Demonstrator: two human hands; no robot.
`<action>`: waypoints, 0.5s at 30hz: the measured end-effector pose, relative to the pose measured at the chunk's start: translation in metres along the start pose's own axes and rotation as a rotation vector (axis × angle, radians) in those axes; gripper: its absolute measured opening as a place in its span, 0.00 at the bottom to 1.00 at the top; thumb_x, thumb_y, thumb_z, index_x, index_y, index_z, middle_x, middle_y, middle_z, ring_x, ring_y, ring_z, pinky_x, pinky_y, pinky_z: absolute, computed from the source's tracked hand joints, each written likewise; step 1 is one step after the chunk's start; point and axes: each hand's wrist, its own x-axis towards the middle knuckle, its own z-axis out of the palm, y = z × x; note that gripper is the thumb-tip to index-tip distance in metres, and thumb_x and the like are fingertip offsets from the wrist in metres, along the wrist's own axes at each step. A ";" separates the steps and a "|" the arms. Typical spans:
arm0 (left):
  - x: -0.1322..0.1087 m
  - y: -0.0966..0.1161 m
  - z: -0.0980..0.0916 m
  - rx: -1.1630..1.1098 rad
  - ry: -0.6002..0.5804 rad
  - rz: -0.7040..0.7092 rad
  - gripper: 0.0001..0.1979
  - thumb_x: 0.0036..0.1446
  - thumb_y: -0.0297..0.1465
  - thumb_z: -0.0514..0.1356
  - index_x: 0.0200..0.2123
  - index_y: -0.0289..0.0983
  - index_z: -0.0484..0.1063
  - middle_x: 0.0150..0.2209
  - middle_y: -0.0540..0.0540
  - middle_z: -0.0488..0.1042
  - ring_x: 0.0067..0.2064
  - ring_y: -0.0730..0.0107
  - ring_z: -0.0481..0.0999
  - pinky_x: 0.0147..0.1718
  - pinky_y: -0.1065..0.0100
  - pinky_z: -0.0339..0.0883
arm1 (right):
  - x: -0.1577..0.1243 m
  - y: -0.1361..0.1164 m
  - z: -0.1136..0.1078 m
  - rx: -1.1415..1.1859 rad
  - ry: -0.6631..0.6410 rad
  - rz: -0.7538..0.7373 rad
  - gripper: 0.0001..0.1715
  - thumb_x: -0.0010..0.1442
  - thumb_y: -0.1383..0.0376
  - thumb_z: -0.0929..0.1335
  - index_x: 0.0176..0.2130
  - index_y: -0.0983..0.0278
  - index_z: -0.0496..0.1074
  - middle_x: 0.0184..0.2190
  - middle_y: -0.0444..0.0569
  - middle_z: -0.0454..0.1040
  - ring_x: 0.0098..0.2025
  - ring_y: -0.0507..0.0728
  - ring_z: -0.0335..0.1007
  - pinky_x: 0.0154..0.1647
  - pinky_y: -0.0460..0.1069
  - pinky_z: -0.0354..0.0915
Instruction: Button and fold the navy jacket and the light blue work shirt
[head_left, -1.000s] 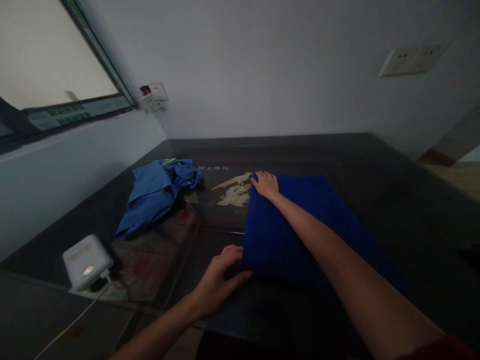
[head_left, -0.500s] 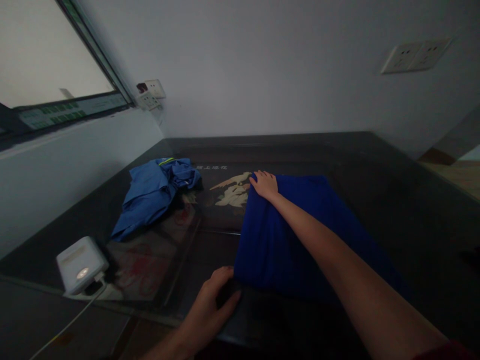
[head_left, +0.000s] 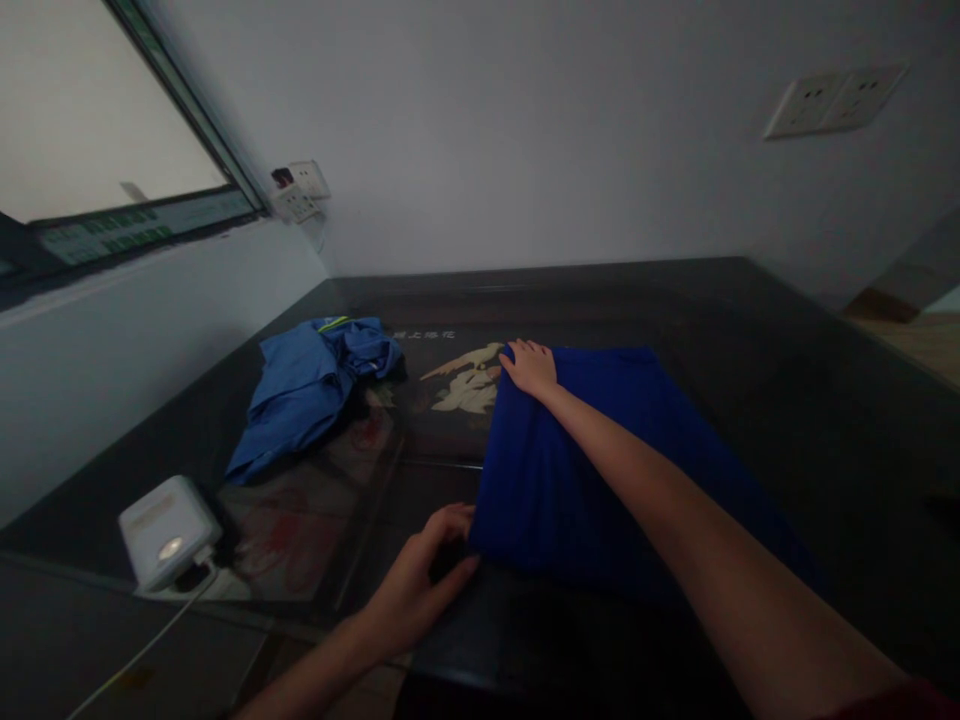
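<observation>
A folded deep-blue cloth (head_left: pixel 622 420), seemingly a garment, lies flat on the dark table. My right hand (head_left: pixel 529 368) rests on its far left corner, palm down and fingers laid out over the fabric, and the forearm crosses the cloth. At the near left corner is my left hand (head_left: pixel 427 565). Its fingertips touch the cloth's left edge while the thumb stays apart just below the corner. No cloth shows in the gap between that thumb and the fingers.
A crumpled lighter-blue garment (head_left: pixel 300 385) with a yellow-green stripe lies at the left. Nearer stands a white device (head_left: pixel 171 530) with a cable (head_left: pixel 142 650) hanging over the table's edge. Walls border the dark table (head_left: pixel 697 310) behind and at left.
My left hand has moved slightly up and forward along the cloth's left edge. My right hand stays on the far corner.
</observation>
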 end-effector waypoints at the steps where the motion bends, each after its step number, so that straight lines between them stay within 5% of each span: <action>1: 0.004 -0.001 -0.001 0.024 -0.018 0.030 0.04 0.59 0.30 0.56 0.39 0.38 0.65 0.44 0.44 0.74 0.54 0.62 0.70 0.57 0.60 0.58 | 0.000 0.000 0.000 -0.001 0.002 -0.002 0.28 0.66 0.54 0.56 0.57 0.65 0.65 0.60 0.54 0.64 0.61 0.63 0.54 0.59 0.57 0.48; 8: -0.007 0.001 0.002 0.018 -0.091 -0.058 0.27 0.60 0.28 0.54 0.61 0.42 0.50 0.51 0.43 0.74 0.53 0.65 0.72 0.55 0.61 0.63 | 0.000 0.000 0.001 -0.005 0.002 -0.003 0.28 0.66 0.54 0.56 0.58 0.66 0.64 0.61 0.54 0.63 0.62 0.63 0.53 0.59 0.56 0.48; 15: -0.021 -0.003 -0.003 0.168 -0.135 -0.115 0.27 0.61 0.31 0.54 0.62 0.49 0.53 0.57 0.45 0.67 0.54 0.62 0.71 0.53 0.59 0.66 | 0.000 -0.001 0.000 -0.010 0.000 -0.005 0.28 0.66 0.55 0.56 0.58 0.66 0.64 0.60 0.54 0.63 0.62 0.63 0.54 0.59 0.57 0.48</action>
